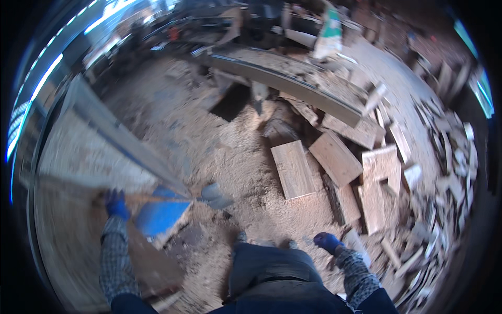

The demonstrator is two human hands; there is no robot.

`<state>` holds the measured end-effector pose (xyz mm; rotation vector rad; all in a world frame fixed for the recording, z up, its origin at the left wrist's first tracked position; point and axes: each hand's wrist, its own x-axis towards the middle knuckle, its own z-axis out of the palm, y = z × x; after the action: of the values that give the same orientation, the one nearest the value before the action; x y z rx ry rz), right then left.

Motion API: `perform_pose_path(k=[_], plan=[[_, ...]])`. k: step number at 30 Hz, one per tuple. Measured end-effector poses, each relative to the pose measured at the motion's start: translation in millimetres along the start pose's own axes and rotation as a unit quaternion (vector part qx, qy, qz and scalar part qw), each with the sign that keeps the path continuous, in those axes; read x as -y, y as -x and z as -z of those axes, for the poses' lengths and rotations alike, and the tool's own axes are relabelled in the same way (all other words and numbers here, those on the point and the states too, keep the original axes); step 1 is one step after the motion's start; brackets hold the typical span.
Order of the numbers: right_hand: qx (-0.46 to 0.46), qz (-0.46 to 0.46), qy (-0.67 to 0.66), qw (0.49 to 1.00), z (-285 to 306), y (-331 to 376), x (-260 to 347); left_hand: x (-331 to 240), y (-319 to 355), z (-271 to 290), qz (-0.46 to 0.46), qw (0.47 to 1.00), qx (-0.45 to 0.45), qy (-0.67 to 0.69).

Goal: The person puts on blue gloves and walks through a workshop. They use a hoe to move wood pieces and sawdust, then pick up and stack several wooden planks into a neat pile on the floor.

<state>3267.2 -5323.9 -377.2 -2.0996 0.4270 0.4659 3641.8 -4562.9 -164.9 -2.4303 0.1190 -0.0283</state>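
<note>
My left hand (pixel 116 204), in a blue glove, rests on the dusty wooden top of a machine table (pixel 78 214) at the left. Its fingers look stretched out and slightly apart, though motion blurs them, and nothing shows in its grip. My right hand (pixel 328 242), also gloved in blue, hangs at the right of my legs with its fingers curled in and nothing visible in them. A pale piece of wood (pixel 357 247) lies on the ground just beyond the right wrist.
Thick wooden blocks (pixel 293 170) lie in a heap ahead, right of middle. Beyond them a long metal-edged bench (pixel 293 78) slants across. Scrap wood (pixel 449 172) piles along the right. Sawdust (pixel 219 149) covers the floor, and a blue sheet (pixel 161 215) sits by the left table.
</note>
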Motion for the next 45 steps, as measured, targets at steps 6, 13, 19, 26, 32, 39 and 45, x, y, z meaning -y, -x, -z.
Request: perform_pose_path(k=[6, 13, 19, 26, 32, 39, 45], plan=[[-0.127, -0.329, -0.197, 0.915, -69, 53, 15, 90, -85, -38, 0.048, 0.988, 0.049, -0.135], [-0.124, -0.255, -0.168, 0.944, -135, 68, 92, 73, -116, -51, -0.092, 0.891, 0.395, 0.202], [-0.072, -0.093, -0.325, 0.938, -173, -2, 171, 12, -104, 125, -0.091, 0.761, 0.616, 0.18], [0.164, -0.179, -0.749, 0.617, -226, -51, 182, -162, 26, 375, -0.391, 0.831, 0.389, -0.068], [0.01, -0.235, -0.932, 0.278, -218, -65, 182, -245, 63, 378, -0.423, 0.772, 0.471, 0.054], [-0.351, -0.259, -0.893, 0.112, -253, -134, 83, -295, 26, 353, -0.48, 0.749, 0.447, 0.096], [-0.324, -0.274, -0.899, 0.107, -282, -179, 115, -311, -12, 341, -0.485, 0.776, 0.395, 0.084]])
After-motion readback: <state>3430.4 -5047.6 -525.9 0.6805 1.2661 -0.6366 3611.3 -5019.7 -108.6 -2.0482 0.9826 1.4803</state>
